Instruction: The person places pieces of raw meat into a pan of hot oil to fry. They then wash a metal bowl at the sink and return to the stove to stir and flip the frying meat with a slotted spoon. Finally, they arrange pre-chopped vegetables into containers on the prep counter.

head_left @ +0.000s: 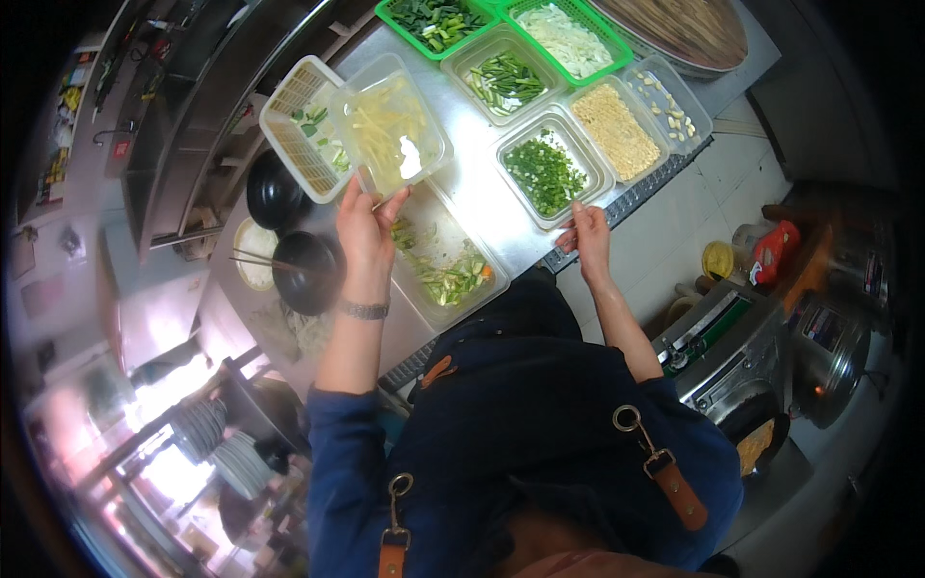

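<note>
A clear plastic container [436, 144] of pale yellow strips overlaps a cream slotted basket [279, 130] and the far end of a longer tub [472, 308] of cut vegetables. My left hand [366, 231], a metal-band watch on its wrist, is closed on the near edge of the container of strips. To the right, a square clear container [602, 173] holds chopped green onions [544, 173]. At its near rim, my right hand [590, 239] has thumb and fingers closed, the thumb over the edge; its fingertips are partly hidden.
Tubs of green stalks [503, 82], minced yellowish bits [617, 130] and pale cloves [667, 101] stand beyond, with green baskets [617, 43] and a round wooden board [684, 29]. Black bowls [308, 275] with chopsticks sit left. A stove [737, 352] is right.
</note>
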The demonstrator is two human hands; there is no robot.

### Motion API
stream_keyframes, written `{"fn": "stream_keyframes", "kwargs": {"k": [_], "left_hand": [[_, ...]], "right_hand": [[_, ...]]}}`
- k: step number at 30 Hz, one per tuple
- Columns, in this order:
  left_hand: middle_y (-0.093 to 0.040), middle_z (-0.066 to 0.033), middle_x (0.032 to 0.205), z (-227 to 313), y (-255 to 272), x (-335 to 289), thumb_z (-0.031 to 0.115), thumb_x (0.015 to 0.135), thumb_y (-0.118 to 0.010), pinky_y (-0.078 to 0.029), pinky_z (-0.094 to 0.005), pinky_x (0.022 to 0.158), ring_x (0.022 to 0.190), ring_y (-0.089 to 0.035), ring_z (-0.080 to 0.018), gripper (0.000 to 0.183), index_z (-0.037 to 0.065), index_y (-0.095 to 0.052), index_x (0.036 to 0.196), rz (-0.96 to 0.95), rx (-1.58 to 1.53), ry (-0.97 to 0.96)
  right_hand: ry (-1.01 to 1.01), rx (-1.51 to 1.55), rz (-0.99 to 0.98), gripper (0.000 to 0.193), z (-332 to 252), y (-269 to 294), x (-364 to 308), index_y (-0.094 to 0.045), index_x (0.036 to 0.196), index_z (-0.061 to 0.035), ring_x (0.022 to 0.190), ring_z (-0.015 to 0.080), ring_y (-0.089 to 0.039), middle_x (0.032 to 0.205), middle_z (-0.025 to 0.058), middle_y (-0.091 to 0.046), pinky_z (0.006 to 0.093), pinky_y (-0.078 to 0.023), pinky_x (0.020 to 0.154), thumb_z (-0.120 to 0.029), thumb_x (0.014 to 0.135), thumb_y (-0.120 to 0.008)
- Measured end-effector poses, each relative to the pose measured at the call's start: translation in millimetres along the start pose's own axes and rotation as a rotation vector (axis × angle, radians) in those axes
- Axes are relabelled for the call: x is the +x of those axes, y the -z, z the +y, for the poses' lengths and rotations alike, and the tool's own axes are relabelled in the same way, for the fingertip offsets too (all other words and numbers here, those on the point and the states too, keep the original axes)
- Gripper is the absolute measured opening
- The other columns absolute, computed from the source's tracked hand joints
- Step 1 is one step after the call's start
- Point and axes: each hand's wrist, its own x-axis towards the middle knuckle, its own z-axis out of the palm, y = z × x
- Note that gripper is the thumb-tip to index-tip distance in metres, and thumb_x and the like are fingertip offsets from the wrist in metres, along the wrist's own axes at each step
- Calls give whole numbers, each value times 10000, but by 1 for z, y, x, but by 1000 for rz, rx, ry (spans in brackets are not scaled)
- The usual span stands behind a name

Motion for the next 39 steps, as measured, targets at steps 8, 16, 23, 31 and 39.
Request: {"fn": "stream_keyframes", "kwargs": {"k": [8,16,23,31,39], "left_hand": [[-496,-214,1195,13,21,-23,-64,804,-296,-523,-361,838,971,-573,-347,513,-64,-345,1314,-22,32,22],[-520,-209,1167,17,28,-42,-77,803,-300,-554,-338,765,911,-604,-301,506,-62,-363,1305,24,55,22],[-511,-187,1193,-7,20,-61,-71,818,-314,-559,-344,773,957,-595,-269,489,-52,-368,1304,3,65,36],[-555,-187,1144,-68,-16,-81,-90,831,-352,-560,-320,762,862,-637,-251,489,-25,-366,1315,-33,-32,149],[-541,-162,1138,-129,-39,-96,-85,834,-390,-550,-322,778,930,-613,-245,466,1,-392,1292,-174,-14,315]], "right_hand": [[-94,149,-206,208,14,-33,-30,-467,829,15,500,156,-584,634,112,-589,237,-446,434,-164,890,-551],[-92,131,-382,191,8,-101,6,-472,875,2,519,168,-595,625,124,-593,239,-473,473,-172,901,-545],[-79,155,-438,274,-18,-128,32,-505,1030,36,637,158,-628,825,120,-631,244,-482,531,-210,912,-514],[141,53,-497,429,-55,-27,-41,-401,1287,-19,670,101,-562,988,90,-550,193,-442,517,-181,906,-516],[206,-68,-248,536,-24,13,-64,-272,1378,-12,850,145,-590,1072,105,-532,246,-514,626,-99,904,-505]]}}
